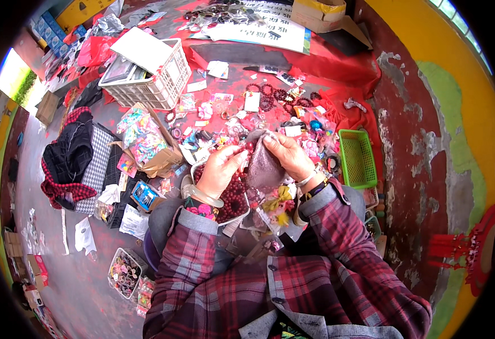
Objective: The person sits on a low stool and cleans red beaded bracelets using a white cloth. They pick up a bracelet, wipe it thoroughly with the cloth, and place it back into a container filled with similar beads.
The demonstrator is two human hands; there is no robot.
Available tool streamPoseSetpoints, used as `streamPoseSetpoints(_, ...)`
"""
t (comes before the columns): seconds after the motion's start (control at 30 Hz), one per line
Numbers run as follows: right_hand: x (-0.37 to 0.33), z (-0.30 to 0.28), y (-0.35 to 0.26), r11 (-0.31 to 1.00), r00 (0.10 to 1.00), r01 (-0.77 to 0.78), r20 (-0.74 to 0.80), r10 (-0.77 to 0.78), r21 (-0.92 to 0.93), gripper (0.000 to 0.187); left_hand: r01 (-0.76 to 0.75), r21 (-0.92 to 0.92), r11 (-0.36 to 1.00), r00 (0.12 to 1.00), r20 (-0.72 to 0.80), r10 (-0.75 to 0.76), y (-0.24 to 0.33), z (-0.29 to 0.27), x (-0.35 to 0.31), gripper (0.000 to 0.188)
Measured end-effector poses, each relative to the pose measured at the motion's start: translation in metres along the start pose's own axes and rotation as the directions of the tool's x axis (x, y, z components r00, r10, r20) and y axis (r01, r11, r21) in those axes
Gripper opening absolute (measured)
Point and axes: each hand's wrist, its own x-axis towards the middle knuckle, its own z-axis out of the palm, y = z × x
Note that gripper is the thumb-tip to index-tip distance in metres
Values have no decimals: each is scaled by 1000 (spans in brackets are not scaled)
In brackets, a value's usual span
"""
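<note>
In front of my chest, my left hand (222, 168) is closed in a pinch on a string of dark red beads (251, 147). Beside it my right hand (290, 158) grips a greyish-purple cloth (263, 168), which hangs down between the two hands next to the beads. Part of the bead string is hidden by fingers and cloth. Under my left wrist stands a white basket (237, 219) holding many dark red bead bracelets (231, 199). Yellow bow-like trinkets (281, 202) in clear wrapping lie below my right hand.
A green plastic basket (358, 158) stands to the right. Ahead lie scattered bracelets (267, 97) and small packets. To the left are a bag of colourful packets (144, 135), a white crate (165, 79), piled clothing (72, 158) and a basket of hair ties (125, 273).
</note>
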Motion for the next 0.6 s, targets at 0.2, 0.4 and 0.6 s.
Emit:
streamPoseSetpoints(0.2, -2, 6, -11, 915, 993, 13, 115, 37, -402, 25, 50, 113, 992, 993, 98, -62, -6, -3, -2, 16)
streamPoseSetpoints(0.4, 0, 3, 4, 893, 995, 74, -23, -94, -444, 24, 112, -75, 991, 994, 17, -111, 0, 4, 0, 17)
streamPoseSetpoints(0.6, 4, 0, 13, 898, 983, 54, -137, -126, -436, 27, 106, -171, 980, 994, -7, -109, -2, 2, -1, 17)
